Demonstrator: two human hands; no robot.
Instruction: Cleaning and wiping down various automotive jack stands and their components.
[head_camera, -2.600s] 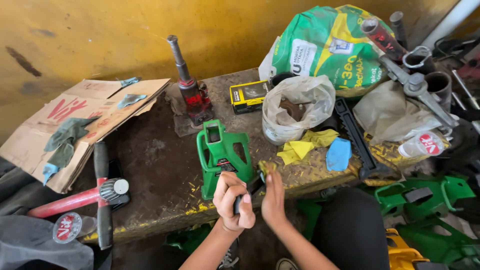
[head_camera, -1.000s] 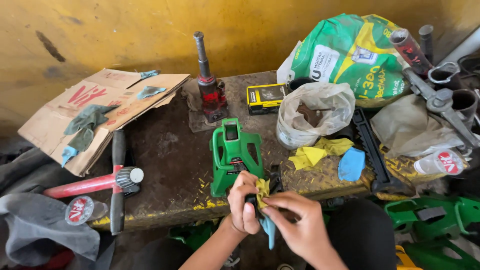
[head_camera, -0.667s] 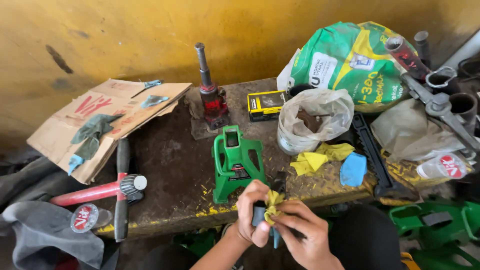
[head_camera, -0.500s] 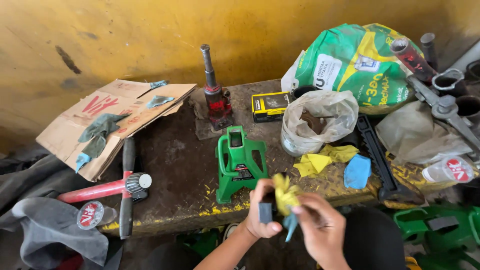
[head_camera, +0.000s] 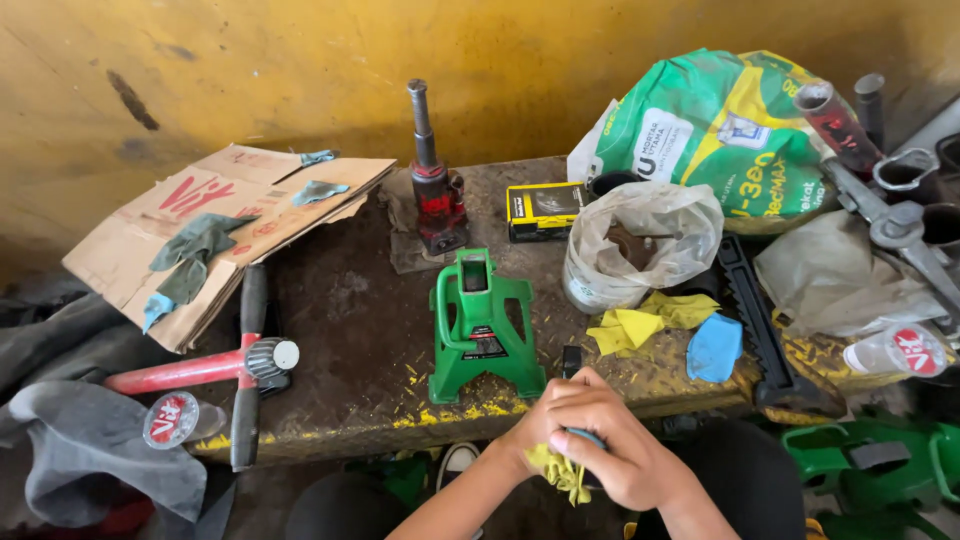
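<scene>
Head view landmark: the green jack stand stands upright on the dirty workbench. All places below are told from it.

Left hand: just below and to the right of the green jack stand, at the bench's front edge. Its fingers are curled shut around a small dark part and a yellow rag.

Right hand: pressed against the left hand, a bit lower and further right. Its fingers are closed over the same bundle. A bit of blue peeks out between the hands; I cannot tell what it is.

Yellow rag: its loose end hangs below the hands, off the bench edge.

Small dark part: only its top shows, poking up just right of the stand's foot.

Behind the stand: a red bottle jack and a yellow and black box.

Right of the stand: a clear plastic bag, yellow gloves, a blue cloth and a big green sack.

Left of the stand: a red hammer and flat cardboard.

What could go wrong: the hands work out past the bench edge, so I think the small part could slip out of the rag and drop to the floor. The rag's loose end could also catch on the stand's foot.
</scene>
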